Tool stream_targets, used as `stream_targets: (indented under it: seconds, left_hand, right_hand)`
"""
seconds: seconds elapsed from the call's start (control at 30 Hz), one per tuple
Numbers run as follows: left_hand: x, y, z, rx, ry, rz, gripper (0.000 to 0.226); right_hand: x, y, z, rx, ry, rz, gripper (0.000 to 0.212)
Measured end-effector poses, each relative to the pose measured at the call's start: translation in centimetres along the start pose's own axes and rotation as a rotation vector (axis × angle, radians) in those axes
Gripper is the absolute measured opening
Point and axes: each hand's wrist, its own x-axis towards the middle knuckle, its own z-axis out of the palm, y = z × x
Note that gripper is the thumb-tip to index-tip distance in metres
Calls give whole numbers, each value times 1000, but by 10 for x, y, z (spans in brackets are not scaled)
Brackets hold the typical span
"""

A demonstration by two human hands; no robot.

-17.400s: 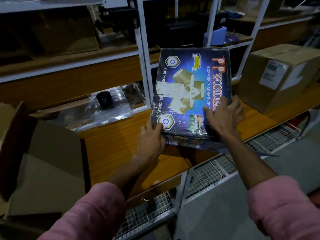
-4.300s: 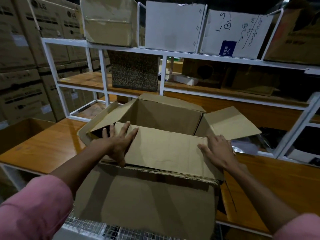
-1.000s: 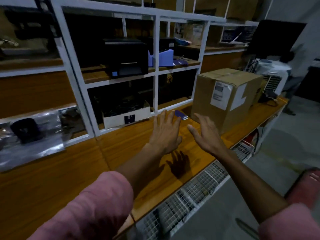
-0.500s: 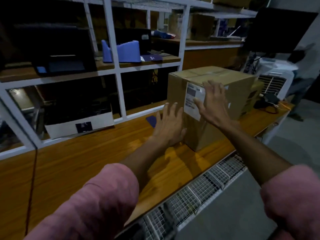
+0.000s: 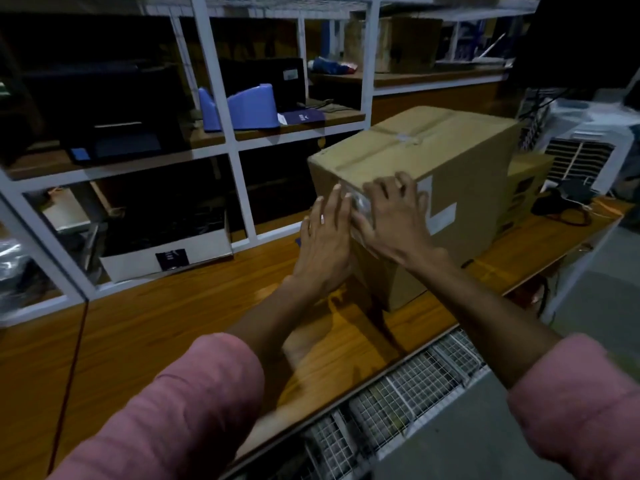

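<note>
So, my left hand (image 5: 325, 244) slid up beside my right hand (image 5: 394, 220), both spread flat against the box (image 5: 460, 161) mid-frame; I'd guess a pull's next.

Carton (image 5: 433, 161) is set on the bench (image 5: 173, 334), right of centre, one corner turned toward the near edge. Left hand (image 5: 323, 244) is held at the face left of that corner and right hand (image 5: 394, 220) is laid on the face to its right, the two just beside each other.

Behind the bench a shelf rack (image 5: 242, 188) is stood. On its middle shelf, left of the carton, a printer (image 5: 114, 129) is seen, with a tape dispenser (image 5: 249, 107) to its right. Below them an open tray (image 5: 166, 252) is lodged at bench level.

Behind the carton's right side a smaller box (image 5: 526, 188) is found, and further right a cooler unit (image 5: 588, 150). Wire mesh (image 5: 398, 393) is fixed under the bench's near edge.
</note>
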Motion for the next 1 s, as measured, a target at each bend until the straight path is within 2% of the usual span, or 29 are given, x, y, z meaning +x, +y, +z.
stream_targets:
  seconds: [0.07, 0.13, 0.23, 0.3, 0.4, 0.5, 0.6, 0.73, 0.9, 1.0]
  left_hand:
    - [-9, -6, -4, -51, 57, 35, 90]
    - [-28, -17, -9, -88, 132, 36, 76]
    - [-68, -40, -18, 16, 207, -23, 61]
    - [-90, -55, -29, 83, 271, -50, 55]
    - [-101, -66, -52, 141, 420, -22, 45]
    - [-96, -62, -78, 237, 521, 5, 54]
    - [-90, -58, -94, 436, 452, -30, 65]
    - [-95, -71, -100, 613, 276, -180, 62]
    - [-102, -78, -109, 677, 249, -232, 60]
    - [-112, -83, -117, 693, 258, -290, 63]
  right_hand:
    - [-12, -29, 1, -2, -13, -67, 51]
    - [-28, -58, 7, 15, -41, -127, 50]
    - [-53, -96, 20, 67, -40, -209, 43]
    - [-67, -115, 25, 198, 29, -244, 36]
    - [-75, -128, 26, 467, 175, -192, 24]
    - [-77, -131, 24, 556, 190, -123, 21]
    - [-82, -126, 21, 592, 158, -52, 28]
    - [-87, -109, 21, 584, 102, 74, 29]
    - [-77, -92, 23, 538, 86, 282, 47]
    - [-68, -92, 23, 567, 146, 317, 56]
